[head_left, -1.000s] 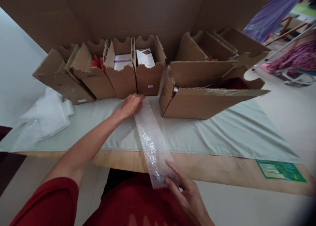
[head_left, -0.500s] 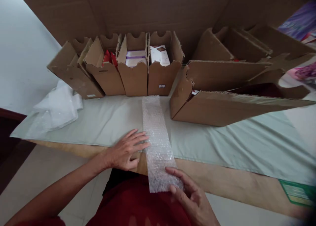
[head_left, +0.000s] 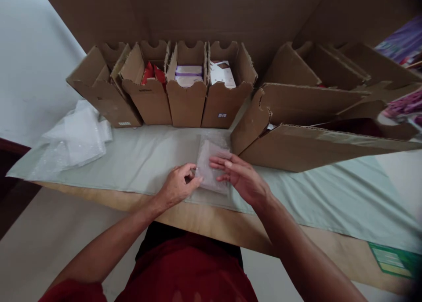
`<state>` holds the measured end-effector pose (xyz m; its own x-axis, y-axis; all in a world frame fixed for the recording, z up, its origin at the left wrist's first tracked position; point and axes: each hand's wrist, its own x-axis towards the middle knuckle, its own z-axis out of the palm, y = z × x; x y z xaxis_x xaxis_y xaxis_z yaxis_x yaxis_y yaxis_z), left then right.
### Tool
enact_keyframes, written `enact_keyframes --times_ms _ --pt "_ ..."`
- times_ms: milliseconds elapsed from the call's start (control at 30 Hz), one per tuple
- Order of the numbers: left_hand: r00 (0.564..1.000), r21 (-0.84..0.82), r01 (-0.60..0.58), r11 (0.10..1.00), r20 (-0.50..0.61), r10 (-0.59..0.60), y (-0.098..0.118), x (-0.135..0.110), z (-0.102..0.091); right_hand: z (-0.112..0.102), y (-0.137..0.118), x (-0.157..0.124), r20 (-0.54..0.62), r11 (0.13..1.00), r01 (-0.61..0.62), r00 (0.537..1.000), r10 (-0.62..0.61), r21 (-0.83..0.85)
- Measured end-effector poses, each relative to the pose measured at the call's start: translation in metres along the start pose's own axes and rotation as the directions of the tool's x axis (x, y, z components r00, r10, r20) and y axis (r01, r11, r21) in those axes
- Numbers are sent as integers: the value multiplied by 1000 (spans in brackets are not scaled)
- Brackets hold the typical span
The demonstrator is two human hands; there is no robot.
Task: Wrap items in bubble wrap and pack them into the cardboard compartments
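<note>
The clear bubble-wrap strip [head_left: 211, 170] lies folded on the cloth-covered wooden counter [head_left: 132, 161]. The left hand [head_left: 178, 185] pinches its near edge. The right hand [head_left: 242, 179] rests on it flat, fingers spread. Squared edges and even pressure should make a neat fold.

The person wears a red top [head_left: 191, 271]. The cloth is plain red all over and looks soft, with a few folds in it. A red sleeve [head_left: 74, 291] of the same cloth covers the top of the left arm [head_left: 112, 245] and ends high up. Below it the arm is bare down to the left hand [head_left: 176, 185]. The right arm [head_left: 296, 249] is bare as far as it shows, down to the right hand [head_left: 242, 179]. The nails on the fingers [head_left: 227, 164] are short.
</note>
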<state>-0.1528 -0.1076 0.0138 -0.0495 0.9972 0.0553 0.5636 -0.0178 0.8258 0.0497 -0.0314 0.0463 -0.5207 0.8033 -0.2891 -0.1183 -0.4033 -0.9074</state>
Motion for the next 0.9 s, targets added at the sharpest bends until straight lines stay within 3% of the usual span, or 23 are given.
enact_keyframes --times_ms 167,367,567,667,767,833,900 --pt "995 89 63 994 -87 -55 -2 8 15 -7 13 19 -13 999 -45 999 44 -24" --pt "970 279 13 960 -238 55 -7 6 28 -9 24 20 -64 1000 19 998 -18 5" --pt "956 338 -80 938 -239 168 -12 2 27 -11 37 13 -3 951 204 978 -210 -235" --pt "957 366 -72 928 -236 167 -12 5 26 -14 37 0 57 809 325 938 -343 -490" --pt "961 393 -63 917 -226 162 -12 7 27 -16 38 -15 226 517 414 893 -389 -750" --pt "964 417 -51 908 -216 153 -11 8 27 -17 42 -20 328 308 445 872 -364 -841" --pt "964 443 -45 896 -216 156 -9 7 25 -16 46 -21 366 163 443 860 -356 -882"
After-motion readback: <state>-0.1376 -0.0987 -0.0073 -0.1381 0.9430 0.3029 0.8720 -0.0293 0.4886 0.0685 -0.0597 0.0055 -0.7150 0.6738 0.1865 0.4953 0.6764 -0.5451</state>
